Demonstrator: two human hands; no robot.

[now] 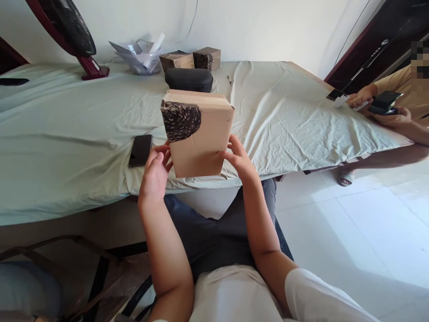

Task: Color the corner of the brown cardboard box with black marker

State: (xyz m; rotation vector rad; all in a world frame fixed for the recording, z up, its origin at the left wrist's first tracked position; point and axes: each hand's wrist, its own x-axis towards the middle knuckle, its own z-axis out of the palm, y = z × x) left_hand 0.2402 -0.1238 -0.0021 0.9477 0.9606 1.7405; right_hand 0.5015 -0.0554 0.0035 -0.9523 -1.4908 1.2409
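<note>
A cardboard box (204,147) with a black scribbled patch at its upper left is held up at the near edge of the cloth-covered table. My left hand (157,172) grips its lower left side, fingertips partly hidden by the box. On the right side, my right hand (238,158) holds it with the fingers along the edge. A black phone (140,150) lies on the cloth just left of the box, beside my left hand. Right behind the box sits a black zip case (188,80).
Two small cardboard boxes (207,58) and a clear plastic basket (143,61) stand by the wall, with a fan (91,67) to their left. At the right, a person's hands (390,117) hold a dark object over the table (301,129).
</note>
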